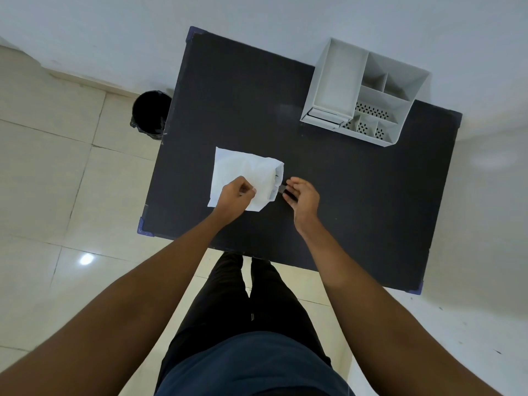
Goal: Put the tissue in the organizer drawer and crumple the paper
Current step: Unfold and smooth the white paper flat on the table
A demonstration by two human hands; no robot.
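paper (243, 170) one, hands two, organizer (363, 90) one

A white sheet of paper (243, 174) lies on the dark tabletop, toward the near left part of it. It is lightly creased, and its right edge is lifted and curled up off the surface — the rest lies flat. Its near edge is partly covered by a hand. Whether this is the paper or the tissue cannot be told.

The organizer (368, 90) is a pale grey plastic unit at the far right corner of the table, upright, well apart from the sheet. It has one long open compartment on its left, several smaller ones on its right with perforated floors, and a shallow drawer (324, 117) at its near left end — closed or nearly so.
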